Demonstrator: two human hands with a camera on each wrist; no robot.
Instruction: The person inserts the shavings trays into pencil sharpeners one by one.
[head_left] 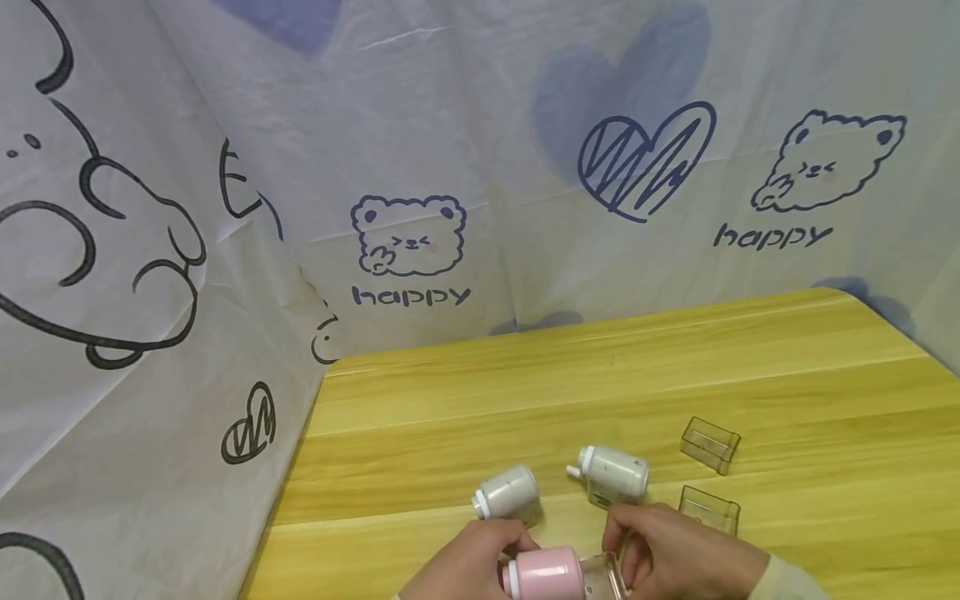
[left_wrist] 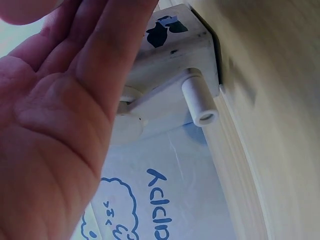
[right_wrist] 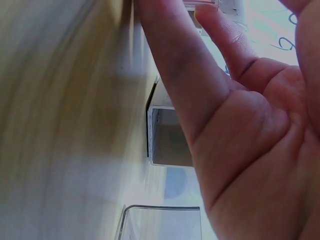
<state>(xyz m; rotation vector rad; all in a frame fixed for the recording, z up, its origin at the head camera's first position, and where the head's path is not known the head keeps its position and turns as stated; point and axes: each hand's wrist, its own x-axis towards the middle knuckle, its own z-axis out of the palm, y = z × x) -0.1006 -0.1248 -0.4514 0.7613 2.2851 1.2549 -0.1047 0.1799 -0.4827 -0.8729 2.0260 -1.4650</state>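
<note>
At the front of the table, my left hand (head_left: 468,562) grips a pink pencil sharpener (head_left: 549,573) with a white end, lying on its side. The fingers of my right hand (head_left: 675,546) pinch a clear shavings drawer (head_left: 596,575) at the sharpener's right end. Just beyond my hands lie two off-white sharpeners, one on the left (head_left: 510,492) and one on the right (head_left: 618,473). In the left wrist view an off-white sharpener body (left_wrist: 172,50) shows a crank handle (left_wrist: 199,102) beside my palm. In the right wrist view a drawer slot (right_wrist: 172,137) gapes in a pale sharpener.
Two more clear drawers lie on the right, a farther one (head_left: 710,444) and a nearer one (head_left: 708,508) partly behind my right hand. The wood-grain table (head_left: 450,408) ends at a printed white cloth (head_left: 525,250) at the back and left.
</note>
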